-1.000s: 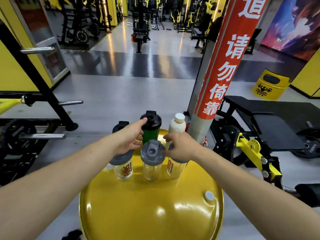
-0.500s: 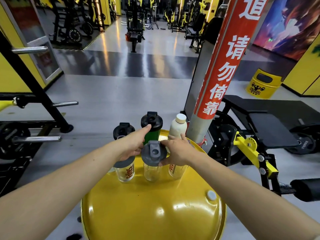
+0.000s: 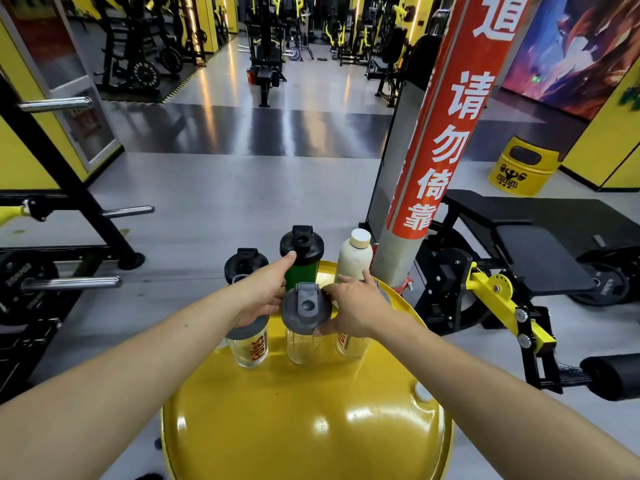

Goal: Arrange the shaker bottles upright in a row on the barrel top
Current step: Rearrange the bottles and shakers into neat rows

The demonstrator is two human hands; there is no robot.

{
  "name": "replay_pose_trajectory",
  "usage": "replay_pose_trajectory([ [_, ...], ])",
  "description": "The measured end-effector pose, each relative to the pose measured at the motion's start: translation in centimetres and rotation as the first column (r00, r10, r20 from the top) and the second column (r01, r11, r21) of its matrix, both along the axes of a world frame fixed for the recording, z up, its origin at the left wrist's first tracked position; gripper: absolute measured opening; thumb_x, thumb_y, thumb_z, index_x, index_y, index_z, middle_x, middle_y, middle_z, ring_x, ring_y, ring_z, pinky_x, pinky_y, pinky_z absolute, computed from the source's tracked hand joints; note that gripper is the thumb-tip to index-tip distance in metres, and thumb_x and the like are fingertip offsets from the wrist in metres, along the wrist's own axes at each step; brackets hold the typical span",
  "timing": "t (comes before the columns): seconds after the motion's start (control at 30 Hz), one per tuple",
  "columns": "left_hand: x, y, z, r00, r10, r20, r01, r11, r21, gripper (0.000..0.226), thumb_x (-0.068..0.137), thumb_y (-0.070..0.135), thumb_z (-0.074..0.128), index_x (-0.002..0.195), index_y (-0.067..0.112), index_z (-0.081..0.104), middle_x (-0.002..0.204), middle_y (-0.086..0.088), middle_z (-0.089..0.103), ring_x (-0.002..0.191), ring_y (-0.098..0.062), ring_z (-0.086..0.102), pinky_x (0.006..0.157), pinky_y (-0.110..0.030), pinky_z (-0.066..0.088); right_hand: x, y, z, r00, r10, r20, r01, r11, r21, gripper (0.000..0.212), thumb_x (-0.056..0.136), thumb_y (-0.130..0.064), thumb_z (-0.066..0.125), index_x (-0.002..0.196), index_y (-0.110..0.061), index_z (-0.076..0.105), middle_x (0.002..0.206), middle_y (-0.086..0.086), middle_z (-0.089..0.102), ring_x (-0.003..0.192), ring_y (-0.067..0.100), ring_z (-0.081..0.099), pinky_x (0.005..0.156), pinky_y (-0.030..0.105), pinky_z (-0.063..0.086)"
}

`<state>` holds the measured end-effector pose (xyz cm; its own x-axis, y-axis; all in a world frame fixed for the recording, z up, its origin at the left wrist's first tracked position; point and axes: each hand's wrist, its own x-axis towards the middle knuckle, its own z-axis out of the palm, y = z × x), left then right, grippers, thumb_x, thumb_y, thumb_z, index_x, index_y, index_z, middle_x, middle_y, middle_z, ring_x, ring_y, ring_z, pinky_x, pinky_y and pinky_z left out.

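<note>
Six bottles in two rows on the barrel top (image 3: 304, 427)

Front row, nine to three o'clock: left shaker (image 3: 250, 348), middle shaker (image 3: 304, 323), right shaker (image 3: 348, 344); at twelve behind them, a lidded shaker (image 3: 245, 265), tall shaker (image 3: 302, 251), capped bottle (image 3: 355, 254); pole (image 3: 446, 140) at one o'clock

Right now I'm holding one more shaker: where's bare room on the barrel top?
The near half of the barrel top is bare, bordered by the clear shakers and the white plug. The far edge is crowded with bottles and both hands.

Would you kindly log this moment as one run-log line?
left hand: fingertip on green shaker lid | right hand: over right clear shaker | middle clear shaker: upright | barrel top: six bottles
</note>
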<state>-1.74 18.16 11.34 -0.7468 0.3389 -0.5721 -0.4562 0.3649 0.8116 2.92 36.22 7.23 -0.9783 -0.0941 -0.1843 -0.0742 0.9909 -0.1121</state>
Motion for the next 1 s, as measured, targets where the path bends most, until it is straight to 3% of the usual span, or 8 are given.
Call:
replay_pose_trajectory([
  [0.3, -0.1, -0.4, 0.1, 1.0, 0.002, 0.017, -0.002, 1.0, 0.027, 0.092, 0.093, 0.068, 0.039, 0.154, 0.001, 0.024, 0.155, -0.026, 0.034, 0.142, -0.034, 0.039, 0.11, -0.039, 0.036, 0.2, -0.1, 0.3, 1.0, 0.01, 0.027, -0.01, 1.0, -0.005, 0.082, 0.071, -0.072, 0.071, 0.136, -0.024, 0.055, 0.139, 0.0, 0.061, 0.146, 0.025, 0.037, 0.122, 0.058, 0.004],
  [0.47, -1.1, -1.8, 0.9, 0.999, 0.011, -0.041, -0.008, 0.996, 0.085, 0.092, 0.093, 0.067, 0.041, 0.151, -0.003, 0.03, 0.153, -0.029, 0.037, 0.141, -0.036, 0.041, 0.113, -0.04, 0.037, 0.5, -0.3, 2.7, 0.996, 0.032, 0.085, -0.032, 0.999, -0.003, 0.106, 0.063, -0.084, 0.066, 0.144, -0.019, 0.043, 0.144, 0.004, 0.055, 0.143, 0.028, 0.038, 0.122, 0.054, 0.015],
  [0.57, -2.2, -3.4, 1.8, 0.99, 0.081, -0.116, -0.065, 0.989, 0.135, 0.079, 0.096, 0.06, 0.041, 0.145, -0.003, 0.042, 0.145, -0.025, 0.05, 0.13, -0.034, 0.053, 0.107, -0.037, 0.042, 0.1, -1.1, 4.6, 0.998, 0.036, 0.059, -0.032, 0.998, -0.062, 0.117, 0.062, -0.086, 0.062, 0.154, -0.021, 0.032, 0.156, 0.003, 0.046, 0.144, 0.025, 0.038, 0.121, 0.048, 0.023],
  [0.67, -2.8, -5.5, 2.1, 0.976, 0.12, -0.18, -0.104, 0.99, 0.095, 0.066, 0.1, 0.052, 0.042, 0.139, -0.001, 0.05, 0.134, -0.022, 0.06, 0.116, -0.032, 0.062, 0.099, -0.037, 0.049, -0.3, -3.1, 5.5, 0.995, 0.096, 0.007, -0.096, 0.993, -0.071, 0.102, 0.075, -0.073, 0.066, 0.154, -0.018, 0.034, 0.154, 0.004, 0.048, 0.142, 0.027, 0.041, 0.121, 0.05, 0.023],
  [0.73, -2.9, -7.1, 1.7, 0.975, 0.125, -0.185, -0.117, 0.992, 0.056, 0.061, 0.102, 0.047, 0.042, 0.137, -0.001, 0.051, 0.131, -0.022, 0.061, 0.113, -0.033, 0.064, 0.096, -0.038, 0.05, -0.5, -4.5, 5.5, 0.991, 0.136, 0.008, -0.135, 0.989, -0.065, 0.094, 0.078, -0.069, 0.067, 0.15, -0.016, 0.039, 0.15, 0.007, 0.052, 0.14, 0.029, 0.044, 0.12, 0.051, 0.023],
  [0.83, -2.9, -9.2, 0.6, 0.965, 0.18, -0.19, -0.177, 0.984, 0.036, 0.051, 0.101, 0.044, 0.046, 0.123, 0.001, 0.06, 0.121, -0.019, 0.066, 0.102, -0.028, 0.066, 0.086, -0.037, 0.052, -1.0, -6.2, 4.6, 0.987, 0.155, 0.051, -0.151, 0.986, -0.073, 0.097, 0.08, -0.067, 0.068, 0.155, -0.017, 0.032, 0.155, 0.005, 0.047, 0.145, 0.028, 0.038, 0.123, 0.05, 0.018],
  [1.0, -2.1, -10.5, -0.8, 0.953, 0.234, -0.191, -0.241, 0.971, -0.011, 0.03, 0.1, 0.037, 0.049, 0.098, 0.009, 0.061, 0.096, -0.013, 0.058, 0.084, -0.025, 0.053, 0.064, -0.028, 0.041, -1.6, -7.9, 2.9, 0.986, 0.159, 0.055, -0.157, 0.987, -0.034, 0.098, 0.079, -0.068, 0.067, 0.155, -0.019, 0.032, 0.154, 0.005, 0.048, 0.144, 0.028, 0.04, 0.124, 0.055, 0.01],
])
